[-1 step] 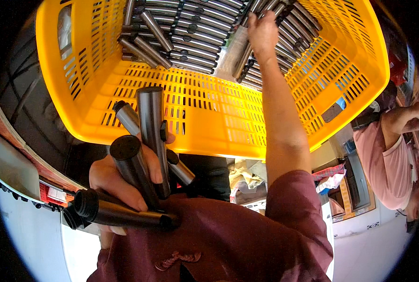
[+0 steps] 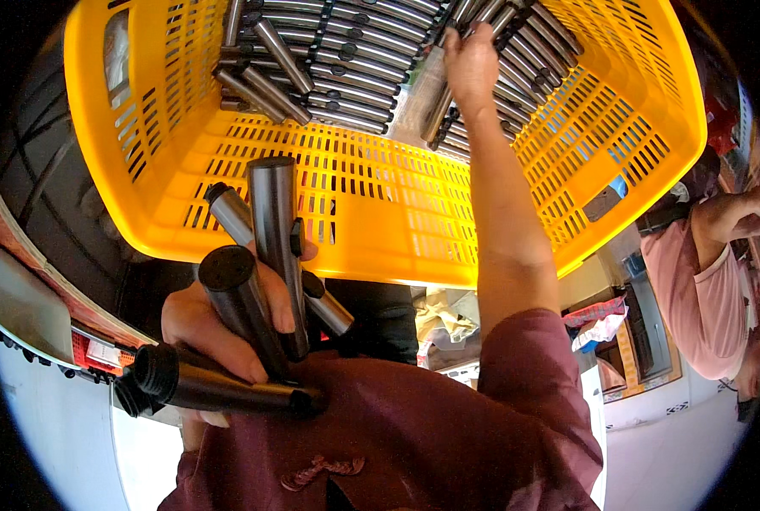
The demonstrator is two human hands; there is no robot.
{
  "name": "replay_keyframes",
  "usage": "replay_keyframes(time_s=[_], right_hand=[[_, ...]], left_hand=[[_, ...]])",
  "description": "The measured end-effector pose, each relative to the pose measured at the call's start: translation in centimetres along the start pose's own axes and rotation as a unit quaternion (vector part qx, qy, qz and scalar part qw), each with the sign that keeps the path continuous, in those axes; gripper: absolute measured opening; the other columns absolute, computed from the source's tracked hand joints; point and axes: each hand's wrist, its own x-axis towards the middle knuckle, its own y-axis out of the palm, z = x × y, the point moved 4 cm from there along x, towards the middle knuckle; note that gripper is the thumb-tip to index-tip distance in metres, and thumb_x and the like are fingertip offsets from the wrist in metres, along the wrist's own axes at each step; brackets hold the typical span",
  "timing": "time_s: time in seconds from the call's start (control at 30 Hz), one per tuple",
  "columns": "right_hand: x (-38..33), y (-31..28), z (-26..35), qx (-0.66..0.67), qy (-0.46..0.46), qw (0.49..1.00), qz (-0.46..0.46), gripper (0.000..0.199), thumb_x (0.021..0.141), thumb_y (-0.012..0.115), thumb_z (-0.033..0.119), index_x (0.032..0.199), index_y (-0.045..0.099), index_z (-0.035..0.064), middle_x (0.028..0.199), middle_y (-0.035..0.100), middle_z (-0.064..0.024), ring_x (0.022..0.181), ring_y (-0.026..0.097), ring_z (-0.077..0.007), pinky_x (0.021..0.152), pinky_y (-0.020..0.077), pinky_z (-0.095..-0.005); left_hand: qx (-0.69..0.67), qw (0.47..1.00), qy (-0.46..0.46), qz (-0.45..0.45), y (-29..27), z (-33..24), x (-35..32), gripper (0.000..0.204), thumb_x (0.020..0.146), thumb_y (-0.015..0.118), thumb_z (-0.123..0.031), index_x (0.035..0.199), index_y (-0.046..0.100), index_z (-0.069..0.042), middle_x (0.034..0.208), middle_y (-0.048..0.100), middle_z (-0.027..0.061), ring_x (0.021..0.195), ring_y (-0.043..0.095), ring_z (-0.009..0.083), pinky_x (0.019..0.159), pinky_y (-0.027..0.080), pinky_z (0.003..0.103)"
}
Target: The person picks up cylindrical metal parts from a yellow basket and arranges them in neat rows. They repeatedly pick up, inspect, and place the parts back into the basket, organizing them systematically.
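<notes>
My left hand point(image 2: 218, 328) is closed around a bunch of dark metal tubes point(image 2: 274, 247) with black end caps, held in front of my chest. They fan out at different angles. My right hand point(image 2: 472, 68) reaches into a yellow plastic basket point(image 2: 380, 255), thumb and fingers closed around a tube among those at the right; its fingertips are partly hidden. Inside, rows of similar tubes point(image 2: 363, 72) lie side by side. A few loose tubes point(image 2: 265, 94) lie crosswise on the left rows.
The basket's slotted near wall and rim stand between me and the tubes. Another person in a pink garment point(image 2: 686, 289) is at the far right. Cloths point(image 2: 444, 315) and a dark framed object point(image 2: 648, 324) are beyond the near rim. A pale rounded panel point(image 2: 26, 307) is at the left.
My right hand and forearm have shifted slightly left and a little toward me. My left hand and its tubes stay in place.
</notes>
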Motion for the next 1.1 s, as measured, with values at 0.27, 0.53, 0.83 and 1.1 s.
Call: replay_keyframes(time_s=[0.27,0.53,0.83,1.1], right_hand=[[-0.3,-0.3,1.2,0.04,0.067,0.997,-0.025,0.032,0.091,0.061,0.025,0.11,0.052,0.002,0.081,0.068,-0.0221,0.077,0.066,-0.043,0.069,0.0511,-0.0487],[-3.4,1.0,-1.8,-0.009,0.105,0.994,0.03,0.044,0.086,0.067,0.036,0.111,0.054,0.0027,0.084,0.069,-0.0178,0.082,0.067,-0.0399,0.073,0.0515,-0.0471],[-3.4,1.3,0.1,0.053,0.184,0.98,-0.048,0.043,0.082,0.072,0.033,0.1,0.058,-0.0027,0.086,0.069,-0.0213,0.082,0.067,-0.04,0.075,0.0522,-0.0452],[-3.8,6.5,-3.2,0.307,0.266,0.905,-0.13,0.026,0.093,0.057,0.018,0.083,0.056,-0.0059,0.066,0.064,-0.0172,0.05,0.061,-0.0245,0.043,0.0463,-0.0341]], left_hand=[[0.029,0.998,0.024,0.06,-0.3,0.0,-0.5,0.037,0.086,0.066,-0.044,0.065,0.062,-0.014,0.09,0.056,0.0171,0.088,0.055,0.0416,0.087,0.047,0.053],[0.007,0.996,0.056,0.071,-0.4,0.0,-0.2,0.031,0.077,0.073,-0.047,0.07,0.069,-0.017,0.087,0.062,0.0165,0.082,0.059,0.0299,0.102,0.03,0.063],[0.043,0.992,0.037,0.117,-1.0,-0.7,-0.4,0.027,0.085,0.066,-0.045,0.074,0.068,-0.021,0.093,0.057,0.0143,0.089,0.058,0.0375,0.102,0.032,0.061],[0.026,0.975,0.034,0.22,-2.4,-1.0,0.7,0.037,0.064,0.085,-0.048,0.079,0.071,-0.018,0.091,0.06,0.0165,0.091,0.058,0.0303,0.104,0.025,0.064]])
